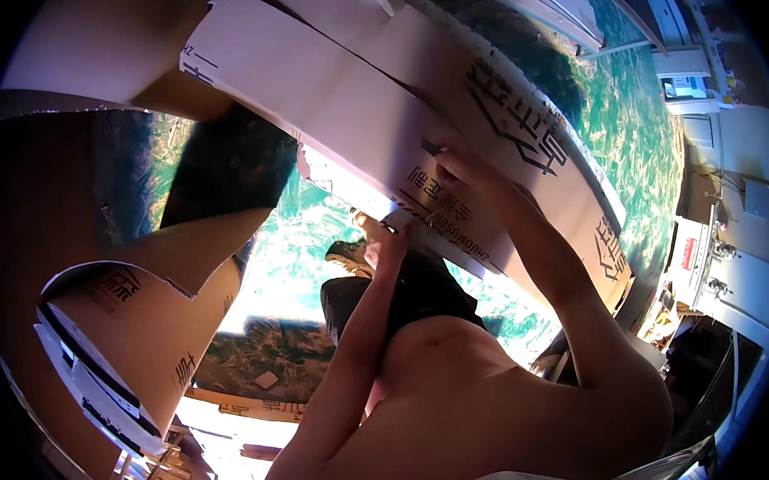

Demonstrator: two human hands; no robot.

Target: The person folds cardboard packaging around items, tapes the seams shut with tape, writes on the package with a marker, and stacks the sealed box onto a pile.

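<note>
I'm seeing a bare-armed person stooping over a big cardboard box point(324, 78), long and pale-topped, which is lying slantwise in front of them above a green-patterned floor point(631, 123). Whatever is propping it up is staying out of view. Dark printed marks are showing on its nearer and right-hand faces; its upper end is running into the dark rim of the view.

Right hand point(461, 165): lying over the box top, grip looking clamped on a small dark object point(432, 146). Most of that object is hiding in the fingers, so I'm not making out its kind. Whether its tip is touching the cardboard, can't tell.

Left hand point(386, 244): sitting lower, just beside the box's near edge. Something dark is showing at the fingers, but glare is washing out that patch; can't tell whether the grip is apart, together or clamped on anything.

A shoe point(348, 257) is peeking out beyond the left forearm, partly covered; dark trousers point(431, 294) are disappearing under the box.

At left, a curved cardboard sheet point(178, 290) is standing near, its far side sinking into shadow. Far right, furniture and small items are bending along the rim, too squeezed to sort.
</note>
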